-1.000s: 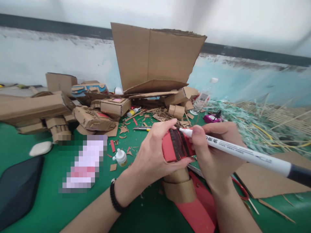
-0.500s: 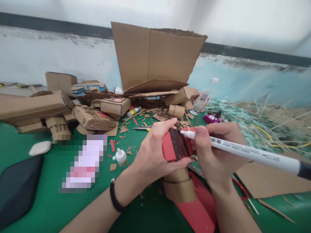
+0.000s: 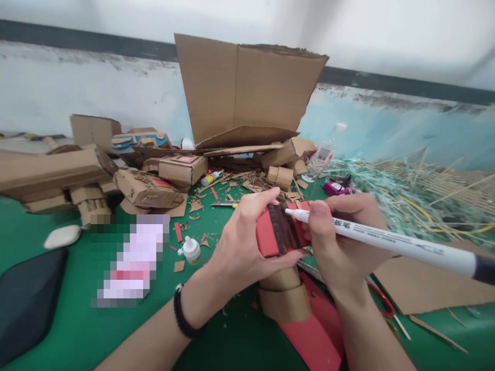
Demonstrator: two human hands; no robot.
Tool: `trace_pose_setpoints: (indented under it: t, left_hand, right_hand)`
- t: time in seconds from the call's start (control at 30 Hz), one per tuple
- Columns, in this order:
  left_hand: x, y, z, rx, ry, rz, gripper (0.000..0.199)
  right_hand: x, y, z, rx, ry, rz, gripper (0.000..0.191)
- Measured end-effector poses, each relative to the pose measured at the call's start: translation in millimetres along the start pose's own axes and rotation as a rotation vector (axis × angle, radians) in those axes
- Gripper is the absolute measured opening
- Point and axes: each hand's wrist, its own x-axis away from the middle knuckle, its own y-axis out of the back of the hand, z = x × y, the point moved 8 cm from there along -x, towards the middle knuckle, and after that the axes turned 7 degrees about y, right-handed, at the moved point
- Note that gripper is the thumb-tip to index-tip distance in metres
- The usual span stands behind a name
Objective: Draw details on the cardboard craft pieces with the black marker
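Note:
My left hand [image 3: 242, 239] grips a red block with dark strips [image 3: 267, 234] between thumb and fingers. A white marker [image 3: 398, 239] is pinched in my right hand [image 3: 340, 237], its tip touching or very near the block's dark strips. Beneath the block sits a rolled brown cardboard piece [image 3: 286, 301], lying over a red sheet [image 3: 323, 335]. A small white glue bottle [image 3: 191, 250] stands on the green surface to the left of my left hand.
A large cardboard sheet [image 3: 251, 93] stands at the back. Cardboard models [image 3: 58, 175] lie at left, near a dark flat case [image 3: 31, 304]. Thin sticks [image 3: 441, 180], a purple object [image 3: 337, 187], a cutter [image 3: 224, 204] and red-handled scissors [image 3: 386, 304] lie around.
The whole view has shifted very slightly. Both hands keep their holds on the block and the marker, with almost no visible movement.

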Motion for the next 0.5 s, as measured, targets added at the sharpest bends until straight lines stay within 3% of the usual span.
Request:
trace_pose_setpoints:
  t: [0.27,0.5]
  left_hand:
    - [0.9,-1.5,2.5,-0.004,0.029,0.001,0.109]
    - [-2.0,2.9,-4.0,-0.084,-0.078,-0.055,0.107]
  right_hand:
    - [-0.6,-3.2,-0.2,0.01,0.001,0.034,0.018]
    - [-0.6,-2.7,-0.8,-0.006,-0.016,0.02,0.018]
